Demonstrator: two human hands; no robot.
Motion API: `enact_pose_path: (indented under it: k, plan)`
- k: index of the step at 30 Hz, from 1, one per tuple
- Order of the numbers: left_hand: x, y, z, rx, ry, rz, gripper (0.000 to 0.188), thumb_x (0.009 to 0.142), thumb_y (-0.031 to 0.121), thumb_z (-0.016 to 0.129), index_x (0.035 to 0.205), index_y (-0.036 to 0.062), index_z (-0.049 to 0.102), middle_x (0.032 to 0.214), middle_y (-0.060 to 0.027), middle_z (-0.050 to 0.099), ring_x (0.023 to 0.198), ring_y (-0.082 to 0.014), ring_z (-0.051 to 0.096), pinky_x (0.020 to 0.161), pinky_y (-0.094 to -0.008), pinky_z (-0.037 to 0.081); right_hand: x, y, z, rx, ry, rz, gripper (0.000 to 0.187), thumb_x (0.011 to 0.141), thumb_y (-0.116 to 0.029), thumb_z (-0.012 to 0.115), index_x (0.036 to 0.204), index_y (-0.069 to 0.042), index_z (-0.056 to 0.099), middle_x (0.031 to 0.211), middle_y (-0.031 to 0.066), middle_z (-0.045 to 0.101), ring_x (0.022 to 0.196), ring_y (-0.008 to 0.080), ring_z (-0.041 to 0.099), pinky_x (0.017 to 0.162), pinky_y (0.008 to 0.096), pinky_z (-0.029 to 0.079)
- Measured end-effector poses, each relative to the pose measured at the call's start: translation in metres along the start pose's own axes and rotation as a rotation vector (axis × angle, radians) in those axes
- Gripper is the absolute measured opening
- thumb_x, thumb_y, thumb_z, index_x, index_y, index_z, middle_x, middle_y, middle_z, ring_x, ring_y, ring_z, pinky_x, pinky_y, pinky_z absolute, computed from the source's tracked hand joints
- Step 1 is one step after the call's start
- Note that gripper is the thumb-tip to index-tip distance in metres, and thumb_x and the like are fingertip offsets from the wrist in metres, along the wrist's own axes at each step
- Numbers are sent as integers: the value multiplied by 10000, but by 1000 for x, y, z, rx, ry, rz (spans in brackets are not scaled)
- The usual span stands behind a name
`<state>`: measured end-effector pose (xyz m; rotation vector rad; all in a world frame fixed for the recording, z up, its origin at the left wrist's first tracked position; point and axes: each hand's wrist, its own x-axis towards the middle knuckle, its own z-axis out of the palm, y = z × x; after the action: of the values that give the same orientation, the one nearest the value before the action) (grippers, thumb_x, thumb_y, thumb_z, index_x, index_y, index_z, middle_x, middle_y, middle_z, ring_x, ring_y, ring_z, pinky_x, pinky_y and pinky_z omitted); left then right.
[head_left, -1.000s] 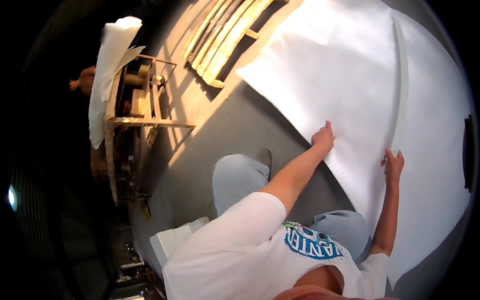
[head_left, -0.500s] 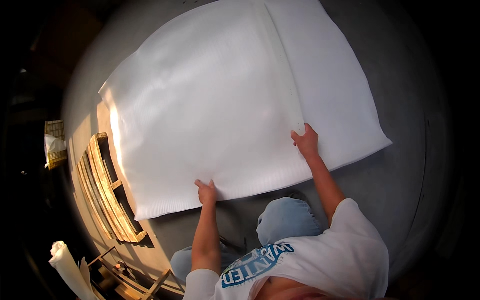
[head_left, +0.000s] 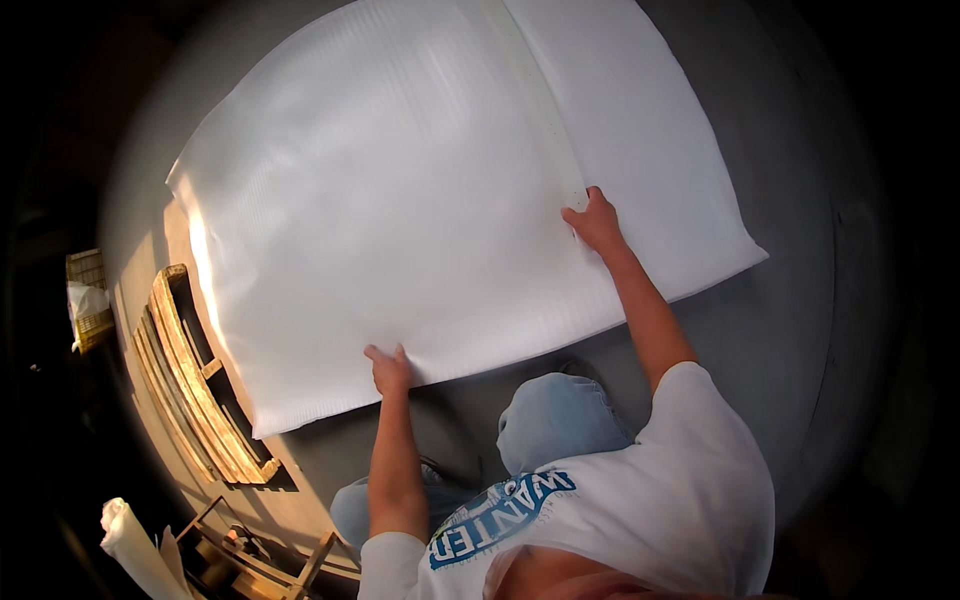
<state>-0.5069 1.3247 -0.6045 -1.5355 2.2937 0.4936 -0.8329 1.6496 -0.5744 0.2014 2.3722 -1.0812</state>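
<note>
The grey floor (head_left: 780, 350) is bearing a large white sheet (head_left: 380, 200), a wooden pallet (head_left: 193, 360) lying left of it. A pale strip (head_left: 543, 100) is crossing the sheet. The person's right hand (head_left: 601, 223) is clamping the strip's near end; the left hand (head_left: 390, 372) is touching the sheet's near edge, its grip unclear.
</note>
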Motion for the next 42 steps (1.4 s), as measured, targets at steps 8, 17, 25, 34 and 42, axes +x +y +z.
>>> enact_pose_path:
  k: [8,17,25,34,42]
  plan:
    - [5,1,-1,-25,-40,-21,656,891,387,620,1331,66,254,1123,-290,620,1046,-458,602,902,-502,471,5,10,5,-252,150,-18,617,793,-288,697,1271,19,455,1129,195,620,1009,325,635,849,425,523]
    - [13,-5,9,-60,-49,8,644,889,379,624,1312,54,262,1104,-305,620,1037,-466,603,901,-500,474,17,26,-35,-319,286,-59,595,798,-316,702,1266,-9,501,1187,177,612,1046,323,624,874,419,517]
    - [14,-13,8,-77,-63,28,665,882,376,626,1311,4,279,1121,-318,614,1051,-466,598,902,-490,473,-4,81,-56,-228,331,-479,527,781,-318,738,1180,-9,585,1089,180,662,975,335,648,849,379,527]
    - [11,-7,-3,-130,-149,-68,685,880,432,629,1318,71,245,1133,-272,616,1047,-403,620,894,-469,482,-15,109,-184,-304,-295,-298,480,758,-18,626,1234,-32,567,1102,51,620,1062,156,574,974,272,410]
    - [7,-17,-1,-273,-72,-26,699,824,451,700,1290,104,313,737,-60,670,790,-257,674,770,-384,511,-12,153,-224,-741,-463,-480,474,726,20,624,1193,-54,584,1156,97,596,1078,238,563,969,338,435]
